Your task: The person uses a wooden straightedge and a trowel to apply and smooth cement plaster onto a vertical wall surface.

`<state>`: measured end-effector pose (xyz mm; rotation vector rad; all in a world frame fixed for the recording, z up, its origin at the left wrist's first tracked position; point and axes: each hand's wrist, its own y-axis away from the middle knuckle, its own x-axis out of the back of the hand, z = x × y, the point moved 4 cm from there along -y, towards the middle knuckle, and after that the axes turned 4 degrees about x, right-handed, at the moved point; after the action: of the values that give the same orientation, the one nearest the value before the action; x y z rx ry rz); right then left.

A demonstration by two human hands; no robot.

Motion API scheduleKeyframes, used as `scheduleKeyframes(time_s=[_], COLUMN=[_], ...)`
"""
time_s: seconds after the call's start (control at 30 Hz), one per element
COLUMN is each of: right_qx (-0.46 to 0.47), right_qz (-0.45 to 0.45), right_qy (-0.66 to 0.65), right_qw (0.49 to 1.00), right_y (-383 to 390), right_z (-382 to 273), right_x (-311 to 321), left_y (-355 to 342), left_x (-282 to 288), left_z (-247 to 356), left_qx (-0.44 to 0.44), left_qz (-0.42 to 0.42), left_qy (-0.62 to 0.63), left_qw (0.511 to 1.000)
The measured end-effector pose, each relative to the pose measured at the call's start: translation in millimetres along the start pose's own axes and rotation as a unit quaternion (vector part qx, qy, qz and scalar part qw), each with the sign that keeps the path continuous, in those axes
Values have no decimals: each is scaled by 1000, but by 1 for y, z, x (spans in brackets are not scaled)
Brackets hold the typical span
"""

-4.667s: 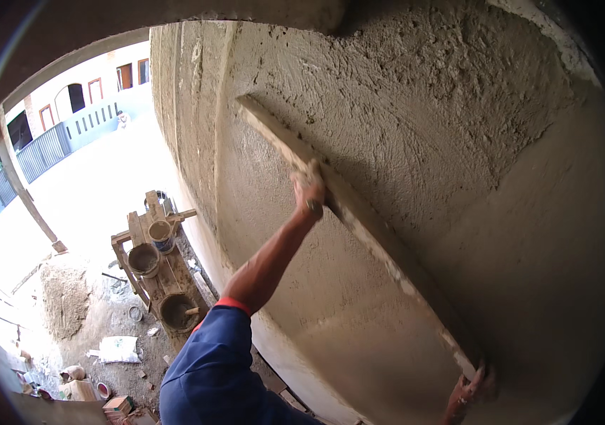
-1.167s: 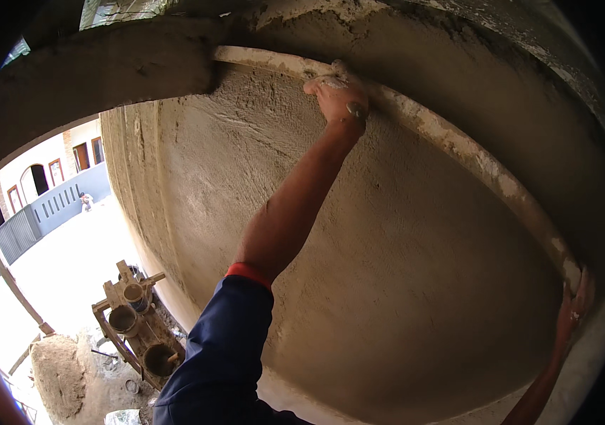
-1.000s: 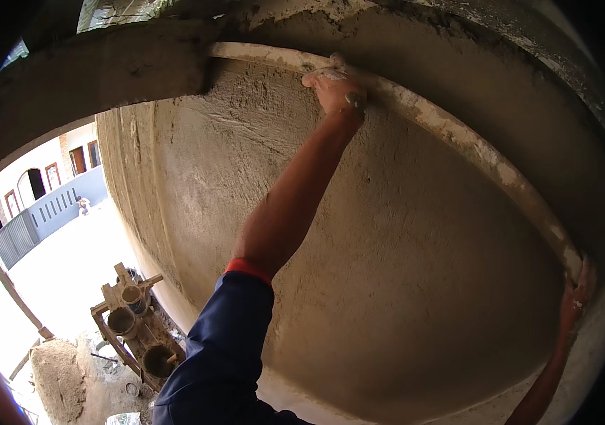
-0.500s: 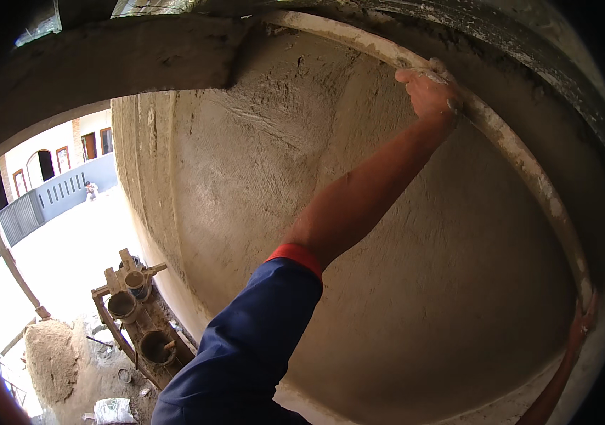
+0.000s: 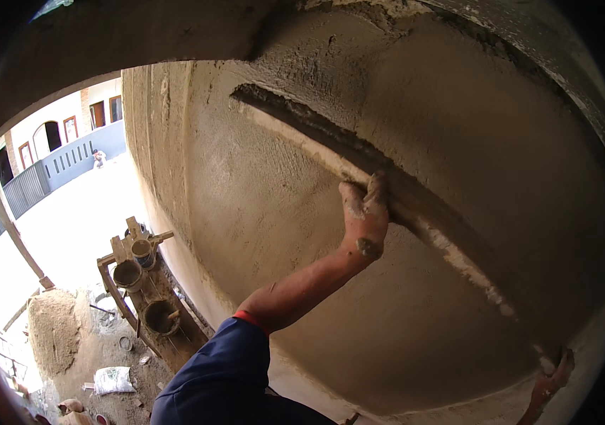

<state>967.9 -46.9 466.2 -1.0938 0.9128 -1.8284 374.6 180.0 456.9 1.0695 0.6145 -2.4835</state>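
The left hand, partly closed, gripped a long board slanting across a plastered wall — the right hand curled at its lower end. Below, a wooden bench bore a wide tub with a handle sticking out; beyond stood a bucket and a smaller bucket — contents too small to tell.

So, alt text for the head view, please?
A long board lies slantwise against a plastered wall, held by a person's left hand partway along and right hand at its lower end. Containers stand on a wooden bench, lower left.
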Motion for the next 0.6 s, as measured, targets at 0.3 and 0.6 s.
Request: scheduleKeyframes(time_s=[0.3, 0.6], right_qx=[231, 480], right_qz=[-187, -39], right_qy=[14, -85], right_qw=[955, 873], right_y=[-92, -222], right_z=[-214, -390], right_x=[63, 91], left_y=[25, 31], left_x=[225, 417], left_z=[-4, 2], left_qx=[110, 125], left_qz=[220, 367], left_qy=[61, 199], left_qw=[967, 900])
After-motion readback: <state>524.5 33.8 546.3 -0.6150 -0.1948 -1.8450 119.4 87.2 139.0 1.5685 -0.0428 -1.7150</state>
